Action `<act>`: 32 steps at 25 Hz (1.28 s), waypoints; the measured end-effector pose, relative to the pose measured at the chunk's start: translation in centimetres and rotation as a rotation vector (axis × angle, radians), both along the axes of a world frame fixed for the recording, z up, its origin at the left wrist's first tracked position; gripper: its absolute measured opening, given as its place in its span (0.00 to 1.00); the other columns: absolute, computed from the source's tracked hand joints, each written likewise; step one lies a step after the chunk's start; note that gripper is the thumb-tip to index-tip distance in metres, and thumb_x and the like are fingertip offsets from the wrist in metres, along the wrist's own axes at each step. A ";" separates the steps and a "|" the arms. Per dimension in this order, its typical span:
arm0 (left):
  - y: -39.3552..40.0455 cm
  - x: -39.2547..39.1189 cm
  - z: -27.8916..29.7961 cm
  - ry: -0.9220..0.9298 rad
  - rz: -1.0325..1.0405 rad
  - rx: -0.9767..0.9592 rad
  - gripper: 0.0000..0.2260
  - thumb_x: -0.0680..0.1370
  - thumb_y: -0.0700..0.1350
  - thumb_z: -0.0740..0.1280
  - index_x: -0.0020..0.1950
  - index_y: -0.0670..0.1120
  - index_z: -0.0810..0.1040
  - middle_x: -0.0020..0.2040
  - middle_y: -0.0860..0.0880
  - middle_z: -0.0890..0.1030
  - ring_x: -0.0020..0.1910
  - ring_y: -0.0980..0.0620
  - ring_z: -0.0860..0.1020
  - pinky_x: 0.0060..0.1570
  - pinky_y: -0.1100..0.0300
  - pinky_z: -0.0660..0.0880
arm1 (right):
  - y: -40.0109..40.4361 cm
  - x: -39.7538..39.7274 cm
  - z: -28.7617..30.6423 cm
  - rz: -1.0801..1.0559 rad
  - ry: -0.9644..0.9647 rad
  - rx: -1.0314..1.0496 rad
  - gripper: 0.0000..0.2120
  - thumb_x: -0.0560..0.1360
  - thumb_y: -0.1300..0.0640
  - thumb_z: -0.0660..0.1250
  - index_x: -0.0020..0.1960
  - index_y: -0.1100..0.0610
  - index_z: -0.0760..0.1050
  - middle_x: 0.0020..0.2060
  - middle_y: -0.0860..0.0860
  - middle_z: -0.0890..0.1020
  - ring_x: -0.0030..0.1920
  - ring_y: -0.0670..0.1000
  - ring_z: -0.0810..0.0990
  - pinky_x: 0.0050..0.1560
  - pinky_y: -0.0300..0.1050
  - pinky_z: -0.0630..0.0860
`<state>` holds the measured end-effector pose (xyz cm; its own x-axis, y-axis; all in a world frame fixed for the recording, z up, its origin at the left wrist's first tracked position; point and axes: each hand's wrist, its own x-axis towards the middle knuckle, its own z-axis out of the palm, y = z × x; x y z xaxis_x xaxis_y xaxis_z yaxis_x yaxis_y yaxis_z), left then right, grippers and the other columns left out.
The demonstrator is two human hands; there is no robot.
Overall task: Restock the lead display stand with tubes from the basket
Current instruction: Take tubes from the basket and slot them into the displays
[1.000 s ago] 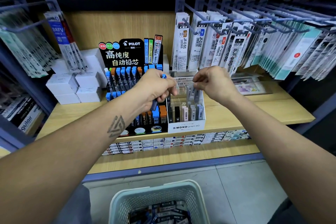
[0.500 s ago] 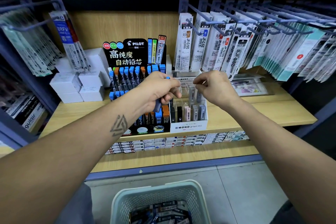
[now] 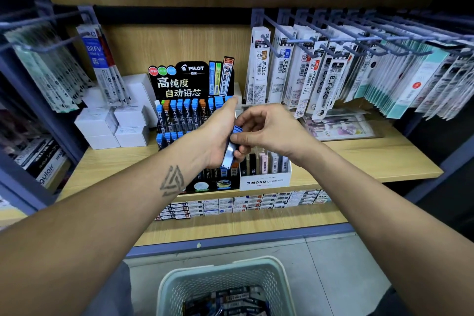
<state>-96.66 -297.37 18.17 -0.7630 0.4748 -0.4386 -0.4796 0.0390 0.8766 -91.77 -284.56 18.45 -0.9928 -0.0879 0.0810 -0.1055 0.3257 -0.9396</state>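
Head view, looking down at a shelf and both hands. Left hand (image 3: 218,136) holds a lead tube (image 3: 231,147) with a blue cap (image 3: 237,129); the tube lies slanted across the palm, cap uppermost, with the lower fingers curled beneath its body and the index finger extended toward the back row of the display stand (image 3: 189,120). Right hand (image 3: 269,131) meets the tube from the right: its thumb and fingertips (image 3: 237,139) pinch the tube just below the cap, the remaining fingers bent above it. The tube is thus gripped by both hands, in front of the stand's right side and above the white MONO box (image 3: 265,181), touching neither as far as can be seen. The black stand carries rows of tubes with blue and orange caps and stands on the wooden shelf (image 3: 372,161), just left of the MONO box. White cartons (image 3: 115,123) sit to the stand's left; hanging refill packs (image 3: 320,72) fill the hooks at right. Below, on the floor, a pale green basket (image 3: 225,279) contains further tubes.
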 end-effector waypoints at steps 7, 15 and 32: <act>-0.4 -0.3 -0.2 -0.003 -0.119 -0.028 0.22 0.85 0.58 0.50 0.50 0.43 0.74 0.31 0.43 0.72 0.23 0.51 0.67 0.20 0.66 0.63 | 1.3 -0.6 -0.1 -0.058 -0.081 -0.184 0.10 0.68 0.71 0.76 0.48 0.66 0.80 0.35 0.57 0.83 0.32 0.53 0.81 0.38 0.43 0.80; -4.1 -1.5 0.9 0.149 -0.002 -0.099 0.09 0.79 0.46 0.70 0.51 0.41 0.78 0.30 0.47 0.73 0.20 0.57 0.61 0.18 0.67 0.55 | 1.6 -2.2 0.1 -0.195 -0.084 -0.523 0.11 0.72 0.74 0.71 0.54 0.69 0.80 0.43 0.62 0.84 0.41 0.55 0.85 0.46 0.43 0.83; -7.1 -2.4 2.5 0.263 0.237 -0.235 0.07 0.84 0.38 0.56 0.56 0.40 0.72 0.34 0.44 0.75 0.27 0.52 0.70 0.24 0.63 0.67 | -1.6 -5.4 0.2 -0.331 0.356 0.137 0.09 0.76 0.63 0.72 0.48 0.49 0.81 0.39 0.49 0.85 0.41 0.49 0.86 0.49 0.51 0.83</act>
<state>-99.09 -304.50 20.67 -0.9394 0.1833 -0.2897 -0.2603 0.1684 0.9507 -97.14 -286.18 18.67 -0.8822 0.1937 0.4291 -0.2814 0.5139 -0.8104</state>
